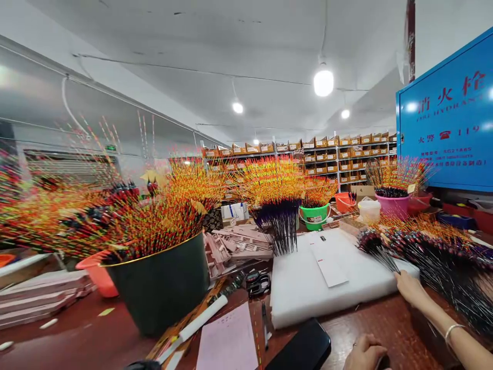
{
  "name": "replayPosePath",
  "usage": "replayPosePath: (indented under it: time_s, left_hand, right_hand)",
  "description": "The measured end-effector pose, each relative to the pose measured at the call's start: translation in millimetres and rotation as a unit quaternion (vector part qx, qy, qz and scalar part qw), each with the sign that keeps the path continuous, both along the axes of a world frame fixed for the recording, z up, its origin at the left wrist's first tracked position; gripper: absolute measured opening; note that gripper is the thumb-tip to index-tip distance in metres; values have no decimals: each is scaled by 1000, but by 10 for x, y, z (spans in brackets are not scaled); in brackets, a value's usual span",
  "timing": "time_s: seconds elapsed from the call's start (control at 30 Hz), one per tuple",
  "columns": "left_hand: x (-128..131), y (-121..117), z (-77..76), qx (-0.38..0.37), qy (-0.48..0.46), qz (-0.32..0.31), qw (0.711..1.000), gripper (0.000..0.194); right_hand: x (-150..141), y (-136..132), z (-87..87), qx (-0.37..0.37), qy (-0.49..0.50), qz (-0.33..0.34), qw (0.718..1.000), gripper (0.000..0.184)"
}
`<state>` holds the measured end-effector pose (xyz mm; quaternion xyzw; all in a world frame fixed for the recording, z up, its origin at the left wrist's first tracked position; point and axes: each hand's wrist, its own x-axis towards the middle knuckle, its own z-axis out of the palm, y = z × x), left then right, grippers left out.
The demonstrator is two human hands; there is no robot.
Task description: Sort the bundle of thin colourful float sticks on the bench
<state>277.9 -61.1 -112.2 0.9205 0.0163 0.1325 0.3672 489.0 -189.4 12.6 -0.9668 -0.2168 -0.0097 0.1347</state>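
My right hand [409, 288] reaches in from the right with a bracelet on its wrist. It lies at the right corner of a thick white foam pad [308, 288], its fingers closed round the thin dark stems of a bundle of fishing floats [375, 246]. My left hand [364, 353] rests at the bottom edge on the red-brown table [385, 318], fingers curled over something dark that I cannot make out. A black phone [304, 349] lies just left of it. A white paper slip [330, 267] sits on the foam.
A dark green bucket [162, 288] packed with orange-tipped floats stands at the left front. Further float-filled buckets, green [315, 216] and pink [393, 204], stand behind. A pile of floats [442, 252] lies at the right. Pink paper [227, 341], a pen [265, 324] and pink trays [38, 295] are on the table. A blue hydrant cabinet [447, 113] hangs at the right.
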Motion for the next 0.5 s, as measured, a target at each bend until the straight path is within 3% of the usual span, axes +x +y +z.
replayPosePath:
  time_s: [0.1,0.23,0.37,0.5]
  left_hand:
    - [-82,-33,29,-8,-23,1,1000,48]
    - [-253,-130,255,-19,-17,6,1000,48]
    - [-392,-224,465,-12,-25,3,1000,38]
    - [-464,-183,356,-2,-21,-14,1000,33]
  right_hand:
    - [-80,-108,-11,-12,-4,6,1000,20]
    - [-342,-157,-15,-35,-23,19,999,34]
    - [-543,-132,-26,-48,-61,52,996,23]
    - [-585,-161,-94,-53,-98,73,991,27]
